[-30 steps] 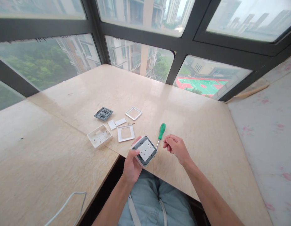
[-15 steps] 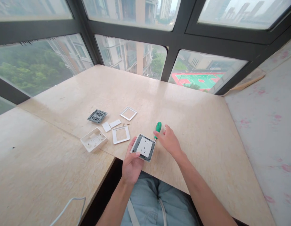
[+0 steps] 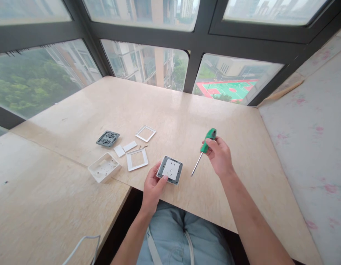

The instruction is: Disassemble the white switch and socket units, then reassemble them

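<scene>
My left hand (image 3: 153, 187) grips a square wall socket (image 3: 169, 170) with a white face and grey frame, held at the near edge of the wooden table (image 3: 187, 121). My right hand (image 3: 220, 155) is closed round the green handle of a screwdriver (image 3: 203, 150), lifted above the table to the right of the socket. The metal shaft points down and left toward the socket, a short gap away from it.
To the left lie a white back box (image 3: 103, 168), two white square frames (image 3: 137, 159) (image 3: 145, 133), two small white plates (image 3: 124, 148), a grey switch module (image 3: 107, 138) and small screws. A white cable (image 3: 82, 246) loops at the lower left. Windows ring the table.
My right hand reached to the screwdriver lying beside the socket, picked it up and carried it right. The left hand lowered the socket a little toward the table.
</scene>
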Available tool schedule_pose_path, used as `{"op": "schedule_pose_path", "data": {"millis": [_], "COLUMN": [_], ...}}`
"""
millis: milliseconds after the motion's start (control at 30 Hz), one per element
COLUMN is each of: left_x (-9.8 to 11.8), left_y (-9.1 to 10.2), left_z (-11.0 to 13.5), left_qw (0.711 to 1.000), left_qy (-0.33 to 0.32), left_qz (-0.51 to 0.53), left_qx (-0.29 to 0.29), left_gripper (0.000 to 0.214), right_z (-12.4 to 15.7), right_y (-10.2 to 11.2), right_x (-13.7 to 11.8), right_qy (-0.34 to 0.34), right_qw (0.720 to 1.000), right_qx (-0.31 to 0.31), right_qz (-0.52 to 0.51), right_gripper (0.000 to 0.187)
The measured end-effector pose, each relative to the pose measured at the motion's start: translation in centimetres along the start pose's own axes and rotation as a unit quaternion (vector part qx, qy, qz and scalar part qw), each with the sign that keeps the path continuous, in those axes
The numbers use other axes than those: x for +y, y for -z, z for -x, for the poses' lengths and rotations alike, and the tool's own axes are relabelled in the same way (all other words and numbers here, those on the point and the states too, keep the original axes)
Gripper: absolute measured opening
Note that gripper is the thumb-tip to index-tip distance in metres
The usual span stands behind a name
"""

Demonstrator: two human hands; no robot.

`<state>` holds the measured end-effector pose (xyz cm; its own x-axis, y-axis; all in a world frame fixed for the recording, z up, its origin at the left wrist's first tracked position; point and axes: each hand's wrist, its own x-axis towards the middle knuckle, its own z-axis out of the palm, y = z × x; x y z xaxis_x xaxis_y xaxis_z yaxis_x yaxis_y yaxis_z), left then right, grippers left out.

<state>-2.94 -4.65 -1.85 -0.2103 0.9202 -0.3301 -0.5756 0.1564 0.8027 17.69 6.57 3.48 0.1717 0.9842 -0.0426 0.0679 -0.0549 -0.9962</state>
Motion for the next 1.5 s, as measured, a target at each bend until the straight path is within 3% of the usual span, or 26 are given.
{"op": "schedule_pose_path", "data": {"millis": [67, 133, 333, 500, 567, 733, 833, 1267, 1400, 1500], "left_x": [0.1, 0.1, -0.3, -0.6, -0.9, -2.4, -3.0, -2.9, -2.5, -2.2], "left_y": [0.1, 0.1, -0.7, -0.6, -0.2, 1.2, 1.5, 1.2, 0.8, 0.5], "left_z": [-0.1, 0.0, 0.6, -0.4, -1.1, -2.5, -2.5, -2.1, -2.0, -1.9], "left_qw": [0.996, 0.986, 0.939, 0.935, 0.897, 0.745, 0.703, 0.693, 0.702, 0.707], "left_qy": [-0.031, -0.061, -0.135, -0.170, -0.208, -0.331, -0.369, -0.370, -0.366, -0.359], "left_qz": [-0.088, -0.156, -0.315, -0.308, -0.384, -0.571, -0.603, -0.615, -0.607, -0.605], "left_qx": [0.000, 0.000, -0.022, -0.036, -0.066, -0.094, -0.075, -0.066, -0.071, -0.076], "left_gripper": [0.059, 0.064, 0.085, 0.093, 0.096, 0.098, 0.098, 0.093, 0.089, 0.088], "right_z": [0.7, 1.8, 5.2, 6.7, 6.8, 6.5, 6.3, 6.5, 6.0, 4.8], "right_y": [1.2, 1.6, -0.8, -3.0, -3.5, -4.2, -4.3, -4.9, -5.2, -5.3], "right_x": [-1.6, -3.1, -4.9, -3.9, -3.3, -2.2, -1.9, -2.4, -2.7, -3.3], "right_qy": [-0.018, -0.011, 0.063, 0.106, 0.119, 0.138, 0.139, 0.157, 0.155, 0.149], "right_qw": [0.982, 0.961, 0.959, 0.962, 0.964, 0.963, 0.964, 0.969, 0.971, 0.956], "right_qx": [0.007, 0.025, 0.016, -0.033, -0.051, -0.067, -0.065, -0.090, -0.139, -0.236], "right_qz": [-0.186, -0.275, -0.275, -0.248, -0.233, -0.221, -0.219, -0.165, -0.115, -0.087], "right_gripper": [0.038, 0.036, 0.031, 0.029, 0.029, 0.029, 0.028, 0.028, 0.020, 0.024]}}
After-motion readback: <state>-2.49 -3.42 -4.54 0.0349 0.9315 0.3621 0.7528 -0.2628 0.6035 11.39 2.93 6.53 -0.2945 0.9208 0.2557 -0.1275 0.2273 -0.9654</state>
